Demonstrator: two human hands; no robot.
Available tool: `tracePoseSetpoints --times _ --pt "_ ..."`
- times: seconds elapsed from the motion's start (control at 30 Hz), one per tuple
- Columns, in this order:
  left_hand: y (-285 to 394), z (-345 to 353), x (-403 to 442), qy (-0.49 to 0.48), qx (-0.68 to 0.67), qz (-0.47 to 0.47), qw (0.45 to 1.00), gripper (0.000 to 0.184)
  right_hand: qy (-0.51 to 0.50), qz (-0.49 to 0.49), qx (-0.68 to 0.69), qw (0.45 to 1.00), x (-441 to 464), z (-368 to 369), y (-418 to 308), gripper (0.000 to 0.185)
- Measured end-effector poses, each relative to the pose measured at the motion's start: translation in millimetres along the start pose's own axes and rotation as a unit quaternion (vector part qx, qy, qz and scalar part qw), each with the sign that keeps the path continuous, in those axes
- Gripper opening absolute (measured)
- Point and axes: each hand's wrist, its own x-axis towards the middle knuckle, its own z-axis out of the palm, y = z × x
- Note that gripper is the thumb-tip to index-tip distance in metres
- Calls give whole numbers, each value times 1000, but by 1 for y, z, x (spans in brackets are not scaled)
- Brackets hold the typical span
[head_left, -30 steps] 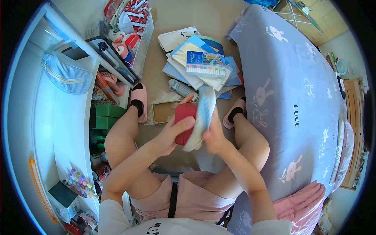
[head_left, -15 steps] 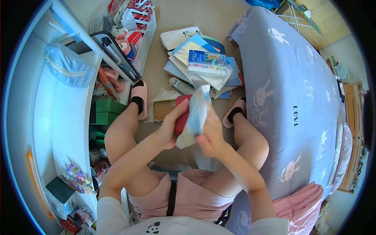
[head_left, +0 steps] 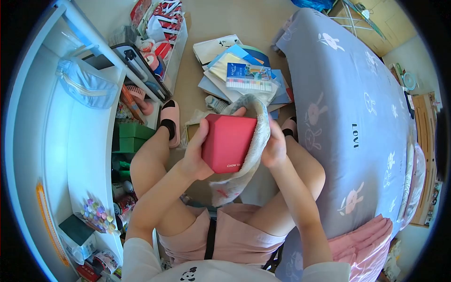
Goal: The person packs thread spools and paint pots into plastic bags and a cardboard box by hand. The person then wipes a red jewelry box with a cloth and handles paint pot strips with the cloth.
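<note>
A red box (head_left: 229, 143) with pale lettering near its lower edge is gripped by my left hand (head_left: 196, 152), thumb on its left side and fingers behind. My right hand (head_left: 274, 144) holds a pale patterned cloth (head_left: 253, 157) against the right side of the box. The cloth arches over the box's upper right corner, and its lower end, with a pinkish mark, hangs below the box. Part of the right hand's fingers is hidden behind the cloth.
Papers (head_left: 216, 48) and a pack of coloured pens (head_left: 249, 77) lie piled on the floor ahead. On the left stands a white shelf (head_left: 89, 141) with green boxes (head_left: 133, 136); on the right, a bed (head_left: 347, 122) with a pink cloth (head_left: 364, 244).
The red box has turned so that its broad lettered face shows. The cloth has shifted from across its front to its right edge, and my right hand has moved slightly right and up.
</note>
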Motion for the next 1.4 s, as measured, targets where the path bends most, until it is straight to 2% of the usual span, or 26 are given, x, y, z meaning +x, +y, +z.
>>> tracePoseSetpoints --times 0.13,0.2,0.23,0.27,0.3,0.33,0.4,0.47,0.5,0.53,0.57,0.6,0.67,0.7,0.73,0.77,0.8,0.87,0.93,1.0,1.03,1.1,1.2,1.33,1.4 --pt "-7 -4 1 58 47 15 997 69 -67 36 0 997 13 -20 23 44" --pt "-14 -10 3 94 185 74 975 73 124 67 -2 990 8 -20 37 43" --pt "-14 -11 4 104 230 91 963 78 103 109 60 987 4 -21 40 41" --pt "-15 -12 5 117 274 107 949 84 105 109 62 987 3 -30 50 41" --pt "-11 -12 8 92 452 193 866 92 102 150 120 976 5 -45 64 41" --pt "-11 -12 10 82 510 221 827 97 98 189 180 960 4 -48 72 41" --pt "-11 -13 14 74 617 279 732 107 76 201 173 961 -4 -47 78 41" --pt "-13 -15 13 117 583 286 751 103 53 218 163 961 -3 -39 74 42" --pt "-13 -16 11 133 571 289 757 101 54 156 159 973 1 -36 67 41" --pt "-10 -15 9 140 592 305 733 100 55 93 153 982 3 -33 60 40" --pt "-8 -15 9 143 602 312 721 100 -23 107 241 964 -1 -38 52 40" --pt "-6 -15 9 146 612 320 708 100 -23 108 241 964 -3 -37 45 40" --pt "-3 -16 10 179 679 424 573 93 40 107 179 977 -6 -35 33 42" --pt "-1 -16 12 179 678 423 573 93 38 80 7 996 -9 -36 31 48" --pt "1 -15 13 199 690 425 551 89 38 81 7 996 -8 -36 32 48" --pt "3 -15 12 220 701 427 527 85 31 60 -91 994 -6 -35 34 51" --pt "2 -17 12 223 701 427 526 85 22 40 -187 981 -4 -32 35 58" --pt "-2 -21 13 192 682 362 606 83 -92 -154 -399 899 -9 -23 36 84" --pt "-4 -17 12 168 685 344 620 77 -57 -171 -323 929 -9 -10 37 85" --pt "-4 -17 9 115 732 327 586 67 -44 -167 -354 919 -11 -9 29 86" --pt "-3 -19 10 46 762 263 590 60 -35 -161 -383 909 -10 -6 25 88" --pt "-18 -14 6 52 811 274 514 58 0 -120 -308 944 -6 -4 23 83" --pt "-19 -21 3 48 801 284 525 61 0 -47 -255 966 -7 -17 24 70" --pt "-17 -17 -3 71 773 257 576 68 51 -24 -242 969 -5 -19 24 55" --pt "-16 -16 -2 89 753 256 600 70 69 -24 -195 978 -5 -17 28 47"
